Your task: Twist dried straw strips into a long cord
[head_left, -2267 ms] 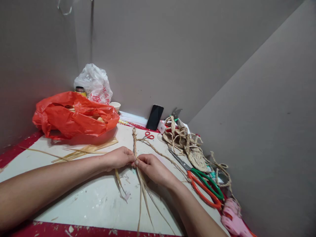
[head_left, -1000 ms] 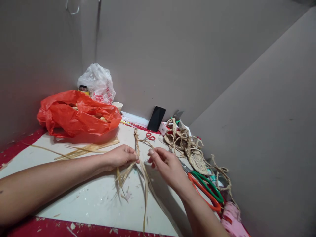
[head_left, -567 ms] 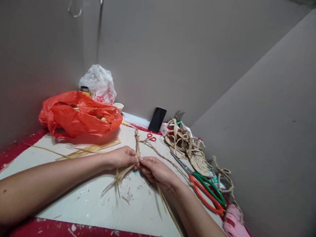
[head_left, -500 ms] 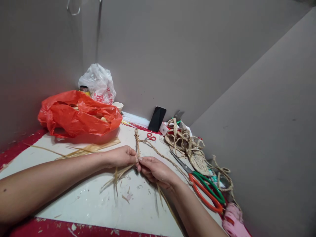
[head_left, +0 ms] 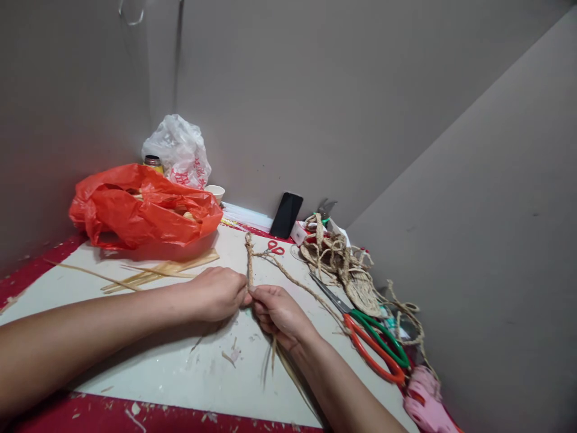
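Note:
A twisted straw cord [head_left: 250,258] runs up the white board, and its lower end is pinched between my two hands. My left hand [head_left: 225,293] is closed around the strands, its back turned up and its fingertips mostly hidden. My right hand [head_left: 274,310] pinches the cord with thumb and forefinger, touching the left fingers. Loose straw strands [head_left: 295,376] hang below my right hand. A thinner cord [head_left: 302,285] branches off to the right, by small red-handled scissors [head_left: 274,247]. Flat straw strips [head_left: 157,273] lie beyond my left forearm.
Large scissors [head_left: 378,343] with green and orange handles lie right of my right hand, near a pile of braided cord [head_left: 342,264] and a pink object [head_left: 426,400]. A red plastic bag [head_left: 144,207], a white cup [head_left: 215,192] and a black phone [head_left: 286,214] stand at the back.
My left hand has rolled over, back up, and closed more. The loose strands that fanned out below it are now hidden. Strands under my right hand have shifted left.

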The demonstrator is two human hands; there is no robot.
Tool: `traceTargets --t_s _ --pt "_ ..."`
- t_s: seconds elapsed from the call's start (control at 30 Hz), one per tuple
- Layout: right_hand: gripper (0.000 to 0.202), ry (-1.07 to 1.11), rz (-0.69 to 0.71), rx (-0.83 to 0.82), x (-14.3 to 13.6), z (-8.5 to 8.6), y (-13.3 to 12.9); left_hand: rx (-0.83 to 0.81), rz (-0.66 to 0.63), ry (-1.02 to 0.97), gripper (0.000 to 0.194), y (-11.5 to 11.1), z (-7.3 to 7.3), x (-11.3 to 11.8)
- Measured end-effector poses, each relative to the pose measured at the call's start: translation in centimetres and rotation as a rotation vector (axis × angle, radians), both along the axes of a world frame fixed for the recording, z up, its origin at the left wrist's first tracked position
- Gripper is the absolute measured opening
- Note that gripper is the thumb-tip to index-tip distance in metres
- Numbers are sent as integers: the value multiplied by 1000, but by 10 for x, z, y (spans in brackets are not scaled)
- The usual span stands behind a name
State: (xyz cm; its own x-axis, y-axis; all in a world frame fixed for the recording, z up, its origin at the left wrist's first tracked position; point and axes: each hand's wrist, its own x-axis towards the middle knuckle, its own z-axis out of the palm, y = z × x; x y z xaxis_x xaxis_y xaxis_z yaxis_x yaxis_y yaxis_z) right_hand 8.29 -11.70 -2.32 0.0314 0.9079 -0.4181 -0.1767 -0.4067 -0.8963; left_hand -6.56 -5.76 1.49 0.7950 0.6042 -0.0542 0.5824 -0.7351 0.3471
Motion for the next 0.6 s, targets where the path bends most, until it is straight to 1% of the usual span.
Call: traceTargets --t_s 0.1,0.2,0.3,0.37,0.43,0.5,0.53,0.57,0.6 --pt "33 31 -48 -3 -7 0 -2 100 0 71 30 -15 -4 2" --pt "37 93 -64 -45 -10 1 -5 150 -44 102 25 -25 -12 5" --pt "37 151 -50 -54 -9 3 -6 169 -98 91 25 -32 -20 6" --pt "30 173 -25 -54 -8 4 -6 203 -136 82 24 -38 -22 6" --pt "24 178 -9 -64 -5 4 -5 225 -221 75 20 -47 -19 3" --pt "23 190 9 -74 -1 4 -4 181 -331 33 17 -56 -12 0" --pt "23 200 20 -72 1 4 -3 136 -366 -29 21 -58 -8 -2" --pt "24 203 34 -62 3 5 -3 89 -373 -128 24 -59 -3 -3" --pt "25 202 48 -48 5 5 -2 50 -345 -256 26 -57 0 -4"
